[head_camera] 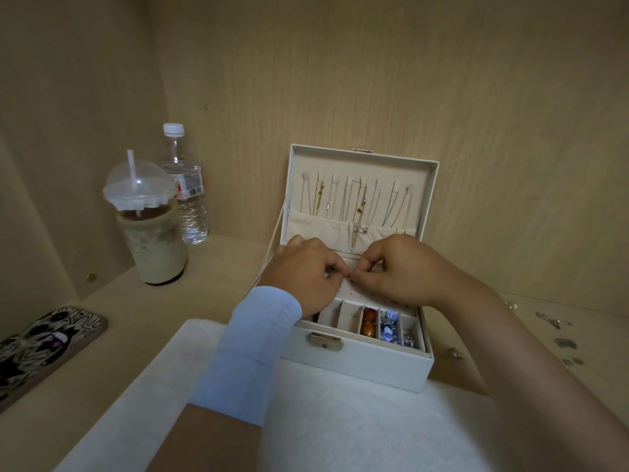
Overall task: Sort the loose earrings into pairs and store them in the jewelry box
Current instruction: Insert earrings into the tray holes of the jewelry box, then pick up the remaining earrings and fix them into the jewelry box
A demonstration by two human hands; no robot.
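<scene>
A white jewelry box (360, 364) stands open on the wooden shelf, with necklaces hanging inside its raised lid (360, 199). Both hands hover over the box's perforated earring panel (354, 291). My left hand (306, 274), with a light blue wrap on its wrist, curls its fingers and pinches something tiny at the fingertips. My right hand (405, 270) pinches at the same spot, fingertips nearly touching the left ones. The item between them is too small to make out. Loose earrings (558, 332) lie scattered on the shelf to the right.
Front compartments of the box hold an amber bead piece (369, 323) and blue-white pieces (389, 327). A white cloth (323, 420) lies in front. An iced drink cup (149, 229), a water bottle (189, 185) and a patterned phone (41, 349) sit to the left.
</scene>
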